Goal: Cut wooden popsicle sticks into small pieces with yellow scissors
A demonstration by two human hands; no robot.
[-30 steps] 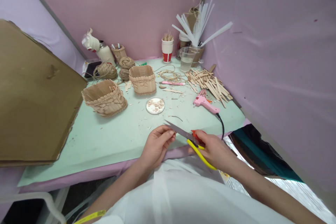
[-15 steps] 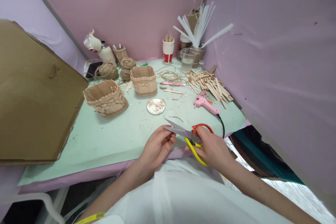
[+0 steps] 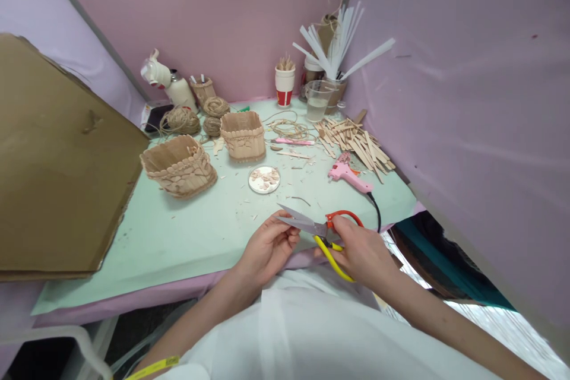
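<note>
Red-and-yellow scissors (image 3: 318,228), near side of the white dish (image 3: 262,190), right hand (image 3: 363,249) wrapped round their handles: blades almost closed a second ago, now parted, so apparently between cuts. Left hand (image 3: 267,247), nearer than dish, fingertips pinched by the blades; can't tell on what. Pink glue gun (image 3: 347,175) right of dish, wooden basket (image 3: 247,145) beyond it.

Left hand (image 3: 267,249) and right hand (image 3: 364,249) bare; left forearm (image 3: 205,316) and right forearm (image 3: 436,304) uncovered behind grip. Plain white cloth garment (image 3: 329,332) below grip, paler vertical strip (image 3: 272,326) down front. Narrow yellow band (image 3: 151,368), dark marking, across left forearm well behind grip.
</note>
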